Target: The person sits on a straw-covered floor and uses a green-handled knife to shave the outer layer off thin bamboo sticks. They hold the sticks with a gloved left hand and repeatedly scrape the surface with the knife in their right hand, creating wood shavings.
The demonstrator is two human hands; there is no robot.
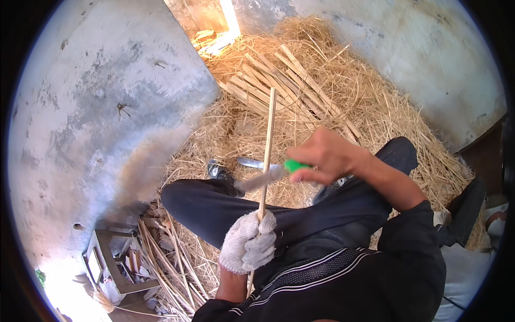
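My left hand, in a white knitted glove, is closed around the lower part of a long pale strip of split wood or bamboo that stands nearly upright before me. My bare right hand grips the green handle of a knife. The knife's blade is smeared by motion and crosses the strip above my gloved hand; whether it touches the strip I cannot tell. Beyond it, a second metal blade lies on the shavings between my feet.
Several split strips lie in a pile ahead on a thick bed of shavings. Thin strips lie at the lower left beside a wooden stool frame. Pale walls stand left and right. Someone's dark-clothed leg shows at far right.
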